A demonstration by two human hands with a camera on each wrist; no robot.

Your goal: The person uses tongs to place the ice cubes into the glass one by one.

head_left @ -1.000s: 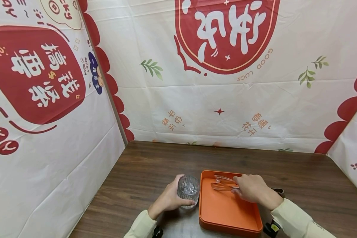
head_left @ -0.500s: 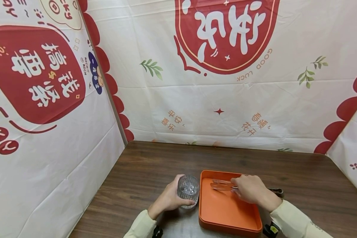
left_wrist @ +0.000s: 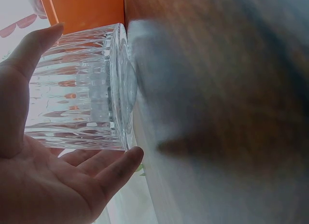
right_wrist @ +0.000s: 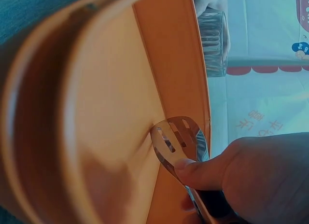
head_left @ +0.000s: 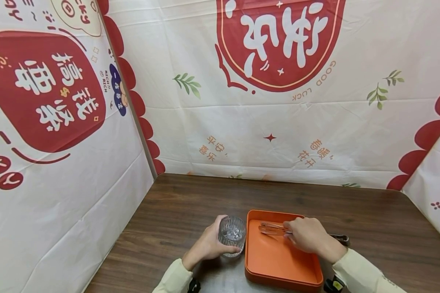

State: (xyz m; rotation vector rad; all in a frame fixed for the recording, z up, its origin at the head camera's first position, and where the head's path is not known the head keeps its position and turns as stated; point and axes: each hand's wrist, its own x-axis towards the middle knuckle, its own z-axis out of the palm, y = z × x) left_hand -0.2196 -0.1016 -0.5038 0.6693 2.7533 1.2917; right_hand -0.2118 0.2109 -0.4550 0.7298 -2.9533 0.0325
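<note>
A clear ribbed drinking glass [head_left: 232, 235] stands on the table against the left side of the orange tray [head_left: 278, 268]. My left hand [head_left: 210, 244] grips it, thumb on one side and fingers on the other; the left wrist view shows the ribbed glass wall [left_wrist: 82, 89] between them. Over the tray's back right part, my right hand [head_left: 308, 236] holds metal tongs [head_left: 273, 230]. Their slotted heads [right_wrist: 176, 137] are low inside the tray, close to its floor, pointing left. The dark bent end of the tongs sticks out behind the right wrist. Fingers hide their middle.
Brown wood-grain table [head_left: 190, 195] extends behind and to both sides of the tray. White printed cloth [head_left: 271, 122] hangs along the back, with another cloth panel [head_left: 106, 195] on the left. Dark wrist straps with devices sit at both cuffs.
The two heads of the tongs have come closer together, and my right hand has shifted slightly left. The left hand and the glass have stayed in place.
</note>
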